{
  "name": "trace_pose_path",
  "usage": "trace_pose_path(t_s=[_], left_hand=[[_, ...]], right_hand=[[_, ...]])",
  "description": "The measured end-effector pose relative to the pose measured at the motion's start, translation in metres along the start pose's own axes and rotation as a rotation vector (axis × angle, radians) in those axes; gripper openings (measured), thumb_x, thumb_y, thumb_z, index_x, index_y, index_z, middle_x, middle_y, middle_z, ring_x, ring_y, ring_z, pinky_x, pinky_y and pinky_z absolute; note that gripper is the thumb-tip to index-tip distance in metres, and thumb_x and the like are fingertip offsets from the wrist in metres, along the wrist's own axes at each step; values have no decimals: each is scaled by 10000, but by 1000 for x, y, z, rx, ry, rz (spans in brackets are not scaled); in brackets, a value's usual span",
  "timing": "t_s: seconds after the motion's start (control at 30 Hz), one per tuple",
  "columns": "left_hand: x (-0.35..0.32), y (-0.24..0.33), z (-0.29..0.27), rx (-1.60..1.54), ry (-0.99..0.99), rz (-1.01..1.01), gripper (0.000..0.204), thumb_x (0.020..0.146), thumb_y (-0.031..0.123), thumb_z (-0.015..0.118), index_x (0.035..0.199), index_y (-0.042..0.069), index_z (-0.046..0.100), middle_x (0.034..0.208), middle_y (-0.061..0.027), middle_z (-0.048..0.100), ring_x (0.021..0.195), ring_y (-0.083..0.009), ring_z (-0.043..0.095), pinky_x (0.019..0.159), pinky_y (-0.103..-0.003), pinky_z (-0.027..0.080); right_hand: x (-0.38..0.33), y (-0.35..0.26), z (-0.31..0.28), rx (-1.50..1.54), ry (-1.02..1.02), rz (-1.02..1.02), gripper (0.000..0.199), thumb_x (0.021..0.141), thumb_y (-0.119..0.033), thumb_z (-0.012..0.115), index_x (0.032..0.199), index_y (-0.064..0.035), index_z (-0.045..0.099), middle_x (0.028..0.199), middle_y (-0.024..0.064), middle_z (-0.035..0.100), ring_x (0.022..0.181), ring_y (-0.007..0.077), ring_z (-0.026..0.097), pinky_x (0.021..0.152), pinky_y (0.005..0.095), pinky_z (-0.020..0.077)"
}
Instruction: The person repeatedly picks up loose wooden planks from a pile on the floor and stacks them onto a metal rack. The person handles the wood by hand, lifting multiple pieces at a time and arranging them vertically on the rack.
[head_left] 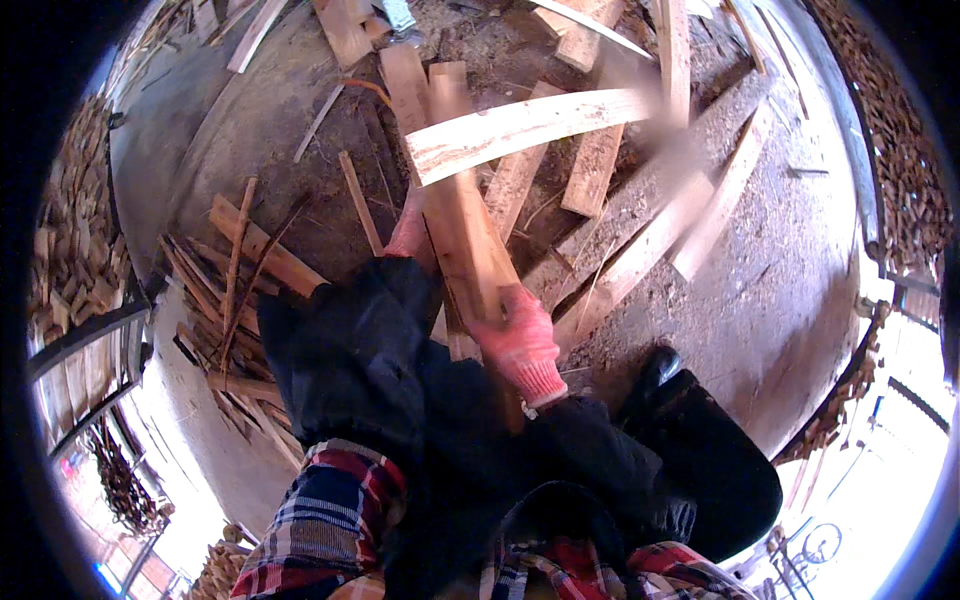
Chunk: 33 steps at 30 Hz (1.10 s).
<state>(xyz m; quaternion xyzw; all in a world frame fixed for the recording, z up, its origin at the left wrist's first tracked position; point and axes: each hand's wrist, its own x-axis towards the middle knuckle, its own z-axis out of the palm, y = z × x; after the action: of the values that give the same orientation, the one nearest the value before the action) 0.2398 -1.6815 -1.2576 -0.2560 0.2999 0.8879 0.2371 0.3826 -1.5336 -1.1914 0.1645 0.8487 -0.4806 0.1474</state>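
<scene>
Both my hands wear pinkish-red gloves. My right hand (521, 342) is closed round the near end of a long wooden plank (470, 235), which points away from me over my lap. On that plank's left side is my left hand (407, 232); the wood hides its fingers, so its grip cannot be made out. A pale board (530, 128) lies crosswise over the plank just beyond my hands, its right end blurred. Another narrow plank (403, 88) runs behind it at the far side.
Loose boards (598, 170) and a thick beam (640, 215) lie on the dusty floor ahead and to the right. A heap of thin offcuts (235, 290) sits by my left sleeve. Stacked wood (70, 255) stands at the left edge, and more stacked wood (895, 130) at the right.
</scene>
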Motion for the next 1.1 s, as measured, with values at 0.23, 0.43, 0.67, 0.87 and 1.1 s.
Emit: trace_pose_path(t_s=[0.23, 0.43, 0.67, 0.87, 1.1], left_hand=[[20, -5, -37, 482, -224, 96, 539, 906, 338, 625, 1359, 80, 490, 1283, -159, 582, 1129, -304, 589, 994, -389, 463], [26, -13, -40, 453, 147, 102, 524, 823, 282, 715, 1239, -10, 591, 1274, -83, 593, 1160, -244, 554, 982, -337, 424], [19, -9, -23, 616, 235, 48, 624, 851, 493, 653, 1292, 61, 560, 1208, -87, 613, 1051, -246, 579, 905, -393, 474], [0, -17, 4, 150, -46, 7, 675, 910, 552, 523, 1397, 88, 460, 1347, -152, 525, 1188, -323, 525, 985, -446, 450], [-53, -41, 49, 174, -155, -8, 561, 977, 459, 430, 1408, 99, 428, 1325, -153, 517, 1209, -313, 514, 1042, -457, 419]], right_hand=[[126, -2, -40, 784, -101, -75, 456, 924, -306, 624, 1285, -38, 548, 1254, 158, 574, 1112, 276, 587, 943, 374, 481], [232, -41, -33, 1542, 104, 131, 321, 924, -184, 640, 1199, -27, 586, 1153, 96, 633, 1051, 199, 597, 918, 371, 494], [60, -14, -82, 1216, -140, 42, 486, 844, -161, 691, 1258, 39, 533, 1160, 118, 638, 1043, 252, 634, 944, 380, 506], [83, -18, -41, 158, -152, -16, 868, 697, -453, 835, 1335, 11, 474, 1167, 139, 647, 1048, 224, 633, 896, 334, 514], [74, -11, -68, 516, -406, 9, 976, 671, -375, 866, 1424, 2, 372, 1287, 157, 582, 1227, 246, 521, 1051, 359, 390]])
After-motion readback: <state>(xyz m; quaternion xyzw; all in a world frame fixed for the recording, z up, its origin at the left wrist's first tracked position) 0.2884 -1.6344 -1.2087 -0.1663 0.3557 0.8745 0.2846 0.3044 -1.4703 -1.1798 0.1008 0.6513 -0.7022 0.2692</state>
